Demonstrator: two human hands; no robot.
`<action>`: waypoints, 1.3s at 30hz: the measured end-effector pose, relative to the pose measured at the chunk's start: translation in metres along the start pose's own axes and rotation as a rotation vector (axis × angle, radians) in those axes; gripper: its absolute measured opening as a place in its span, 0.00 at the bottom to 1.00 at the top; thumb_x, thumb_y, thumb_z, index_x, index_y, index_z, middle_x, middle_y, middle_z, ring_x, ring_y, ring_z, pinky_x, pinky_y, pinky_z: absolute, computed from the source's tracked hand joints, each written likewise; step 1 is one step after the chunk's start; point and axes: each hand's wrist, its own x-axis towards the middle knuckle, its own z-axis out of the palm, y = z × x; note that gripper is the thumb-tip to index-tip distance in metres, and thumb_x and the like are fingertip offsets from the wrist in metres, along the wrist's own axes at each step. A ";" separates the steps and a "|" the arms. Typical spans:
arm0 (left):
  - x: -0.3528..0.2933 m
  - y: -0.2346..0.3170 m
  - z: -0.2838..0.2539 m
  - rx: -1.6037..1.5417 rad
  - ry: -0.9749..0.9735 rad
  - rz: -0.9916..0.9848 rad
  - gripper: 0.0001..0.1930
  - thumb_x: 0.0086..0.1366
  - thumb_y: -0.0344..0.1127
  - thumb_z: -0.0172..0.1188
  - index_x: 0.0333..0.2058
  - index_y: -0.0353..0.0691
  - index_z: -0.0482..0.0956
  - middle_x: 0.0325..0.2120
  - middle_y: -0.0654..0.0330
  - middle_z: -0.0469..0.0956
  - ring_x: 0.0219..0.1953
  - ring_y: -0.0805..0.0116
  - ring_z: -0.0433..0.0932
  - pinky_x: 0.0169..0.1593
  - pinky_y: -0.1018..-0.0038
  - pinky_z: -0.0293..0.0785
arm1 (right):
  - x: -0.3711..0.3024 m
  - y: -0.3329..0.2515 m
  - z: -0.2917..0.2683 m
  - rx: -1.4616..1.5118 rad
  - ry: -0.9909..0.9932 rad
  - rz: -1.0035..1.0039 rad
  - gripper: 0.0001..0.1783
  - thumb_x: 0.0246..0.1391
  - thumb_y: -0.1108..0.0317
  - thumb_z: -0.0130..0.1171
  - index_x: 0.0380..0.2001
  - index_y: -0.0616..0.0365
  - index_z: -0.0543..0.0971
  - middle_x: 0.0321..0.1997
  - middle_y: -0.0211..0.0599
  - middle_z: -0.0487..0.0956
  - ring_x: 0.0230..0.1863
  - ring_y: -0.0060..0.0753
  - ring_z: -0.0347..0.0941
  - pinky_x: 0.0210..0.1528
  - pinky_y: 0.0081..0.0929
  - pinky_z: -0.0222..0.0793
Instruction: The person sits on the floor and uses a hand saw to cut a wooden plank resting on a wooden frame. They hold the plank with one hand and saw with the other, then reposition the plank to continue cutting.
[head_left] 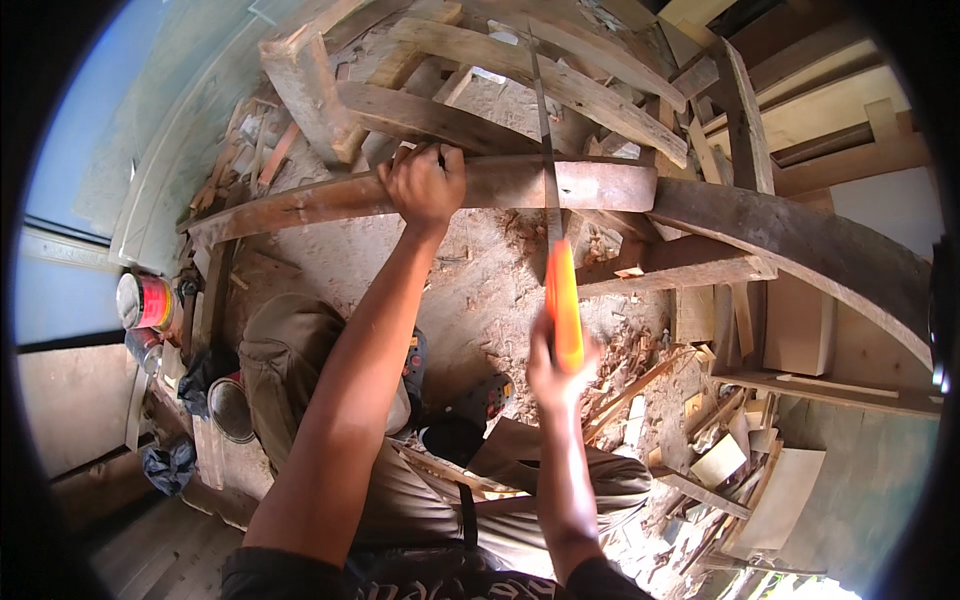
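A long wooden plank point(320, 204) lies crosswise in front of me over a rough wooden frame. My left hand point(426, 184) is closed over the plank left of its middle, fingers curled around its far edge. My right hand point(563, 365) grips the orange handle of a handsaw point(565, 300), slightly blurred. The saw's narrow blade points away from me and crosses the plank to the right of my left hand, close to its right end. Whether the teeth have cut into the wood, I cannot tell.
Rough beams point(540, 75) stand beyond the plank, and a broad dark board point(800, 235) extends to the right. Wood scraps point(720, 460) litter the ground at lower right. A paint can point(146, 301) sits at the left, with an open can point(232, 408) beside my knee.
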 end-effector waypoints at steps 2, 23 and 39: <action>0.003 -0.002 0.001 -0.021 0.012 -0.006 0.18 0.62 0.45 0.50 0.29 0.43 0.87 0.29 0.49 0.84 0.42 0.47 0.80 0.58 0.49 0.64 | 0.040 -0.009 0.030 0.125 0.013 0.011 0.11 0.58 0.69 0.63 0.22 0.59 0.76 0.13 0.30 0.71 0.14 0.20 0.65 0.18 0.24 0.61; 0.004 -0.004 -0.007 -0.020 0.029 0.026 0.12 0.57 0.39 0.54 0.20 0.42 0.81 0.23 0.59 0.81 0.33 0.56 0.78 0.45 0.59 0.65 | -0.043 0.054 0.011 -0.074 -0.048 -0.054 0.10 0.53 0.62 0.62 0.31 0.57 0.78 0.22 0.35 0.72 0.17 0.39 0.70 0.20 0.35 0.65; -0.001 0.001 -0.010 -0.015 0.049 0.098 0.13 0.57 0.40 0.54 0.19 0.41 0.81 0.24 0.58 0.82 0.31 0.56 0.77 0.43 0.60 0.64 | 0.038 0.037 0.043 -0.148 -0.049 -0.137 0.04 0.49 0.74 0.64 0.29 0.59 0.79 0.19 0.33 0.75 0.17 0.29 0.73 0.20 0.28 0.67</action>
